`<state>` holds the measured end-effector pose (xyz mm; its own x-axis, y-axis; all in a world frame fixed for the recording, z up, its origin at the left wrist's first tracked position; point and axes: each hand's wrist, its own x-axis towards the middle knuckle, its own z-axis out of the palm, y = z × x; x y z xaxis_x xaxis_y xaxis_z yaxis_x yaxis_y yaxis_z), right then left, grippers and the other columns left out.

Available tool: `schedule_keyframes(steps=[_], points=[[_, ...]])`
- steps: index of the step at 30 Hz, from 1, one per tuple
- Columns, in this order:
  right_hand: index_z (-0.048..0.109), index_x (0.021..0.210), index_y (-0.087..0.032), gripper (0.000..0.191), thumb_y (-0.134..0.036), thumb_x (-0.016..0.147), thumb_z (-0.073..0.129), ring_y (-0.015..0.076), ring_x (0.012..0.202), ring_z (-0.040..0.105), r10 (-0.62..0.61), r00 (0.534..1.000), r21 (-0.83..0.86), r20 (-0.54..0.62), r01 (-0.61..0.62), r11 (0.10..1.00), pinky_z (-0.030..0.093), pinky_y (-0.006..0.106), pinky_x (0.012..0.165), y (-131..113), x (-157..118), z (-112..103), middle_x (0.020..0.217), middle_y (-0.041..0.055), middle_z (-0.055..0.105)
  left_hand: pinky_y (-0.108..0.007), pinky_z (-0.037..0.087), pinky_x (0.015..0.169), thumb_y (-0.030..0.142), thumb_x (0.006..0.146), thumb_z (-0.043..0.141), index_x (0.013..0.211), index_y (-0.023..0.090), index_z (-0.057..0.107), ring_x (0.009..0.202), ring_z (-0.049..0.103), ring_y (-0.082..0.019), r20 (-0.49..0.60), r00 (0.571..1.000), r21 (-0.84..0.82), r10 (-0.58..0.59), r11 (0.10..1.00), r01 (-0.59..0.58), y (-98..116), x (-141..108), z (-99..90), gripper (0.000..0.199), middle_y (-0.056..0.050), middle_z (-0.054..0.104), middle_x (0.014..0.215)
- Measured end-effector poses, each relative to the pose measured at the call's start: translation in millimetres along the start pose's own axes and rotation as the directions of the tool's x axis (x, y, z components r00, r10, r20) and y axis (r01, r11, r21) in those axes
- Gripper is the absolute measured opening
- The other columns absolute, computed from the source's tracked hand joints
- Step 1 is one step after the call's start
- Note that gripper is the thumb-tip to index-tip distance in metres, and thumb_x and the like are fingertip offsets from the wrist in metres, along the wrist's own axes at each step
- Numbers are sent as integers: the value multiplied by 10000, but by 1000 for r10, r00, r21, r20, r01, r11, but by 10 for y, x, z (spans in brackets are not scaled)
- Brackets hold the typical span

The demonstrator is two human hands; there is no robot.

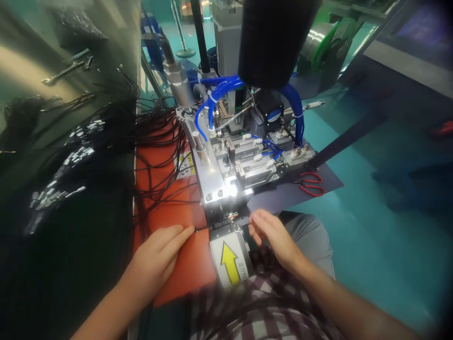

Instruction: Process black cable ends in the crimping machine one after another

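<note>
My left hand (164,248) lies over the orange work surface, its fingertips closed on a thin black cable (207,227). The cable leads right to the front of a metal machine (217,182), where a small coppery end (231,216) lies in the bright light. Just right of that end is my right hand (271,231), apart from it, with fingers loosely curled and nothing visible between them. Below the cable end sits a white machine cover (219,271) with a yellow arrow (229,262).
Many black cables (159,130) spread across the orange surface (166,177) on the left. Red-handled pliers or snips (313,184) lie on the dark base at right. A wrench (67,73) and shiny cable ends lie far left. A black cylinder (276,42) hangs overhead; blue tubes (224,87) arch behind.
</note>
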<state>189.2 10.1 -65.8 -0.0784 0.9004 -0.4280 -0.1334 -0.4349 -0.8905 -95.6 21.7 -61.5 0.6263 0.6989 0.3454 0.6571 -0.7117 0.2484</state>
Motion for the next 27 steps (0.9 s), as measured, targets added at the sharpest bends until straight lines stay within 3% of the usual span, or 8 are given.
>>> schedule_keyframes(steps=[3,9,16,27], points=[[492,666,-184,375,-507,846,552,95,498,396,44,998,-83,-34,-46,995,309,237,524,88,-161,-88,525,-60,458,-289,524,810,99,927,397,1231,208,586,917,635,-181,-16,1000,-13,-2,1000,1,27,62,-32,375,-83,668,1039],[486,625,-190,406,-552,783,583,91,464,372,62,996,-126,-60,-69,990,284,244,516,233,-397,-120,516,-62,456,-274,542,743,98,919,379,1072,131,651,848,653,-177,24,999,-57,-23,998,24,60,231,-128,314,-99,683,936],[481,600,-195,475,-642,713,598,85,436,360,72,997,-157,-42,-78,985,283,238,481,411,-542,-94,534,-43,490,-272,536,742,59,893,363,1042,137,650,831,635,-163,1,996,-54,-85,995,85,-103,450,-97,332,-75,656,890],[460,599,-198,557,-726,632,634,86,420,357,161,985,-174,56,-149,973,252,237,460,828,-620,-69,524,-33,501,-283,504,736,25,857,364,1002,147,657,806,603,-164,-17,996,23,-93,995,93,-148,472,-32,348,-57,627,846]])
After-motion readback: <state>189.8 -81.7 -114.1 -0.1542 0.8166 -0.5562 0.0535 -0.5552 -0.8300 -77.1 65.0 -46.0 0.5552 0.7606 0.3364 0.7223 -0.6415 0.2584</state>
